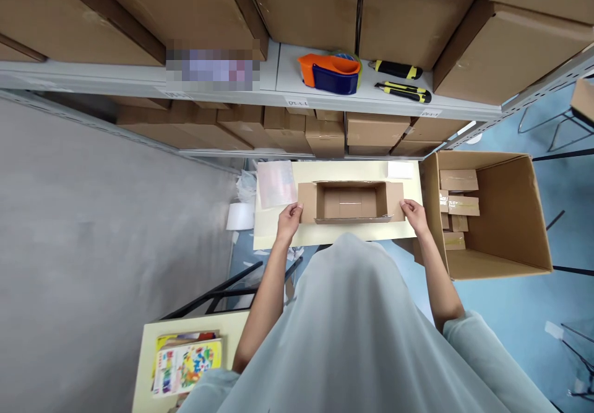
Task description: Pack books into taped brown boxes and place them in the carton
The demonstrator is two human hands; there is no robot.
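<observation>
An open cardboard box (351, 204) lies on the pale yellow table (315, 234), its two end flaps folded outward to left and right. I see the bare inside of the box, with a seam across its bottom. My left hand (290, 220) pinches the outer edge of the left flap. At the other end, my right hand (414, 213) grips the edge of the right flap between thumb and fingers. A pinkish sheet (277, 184) lies on the table beyond my left hand, and a small white paper (400, 169) beyond my right.
Shelves ahead hold many cartons (413, 20), an orange-and-blue tape dispenser (331, 73) and two utility knives (403, 80). To the right stands a big open carton (503, 215) with small boxes inside. Picture books (188, 366) lie on a table at lower left; a grey wall (116, 215) is left.
</observation>
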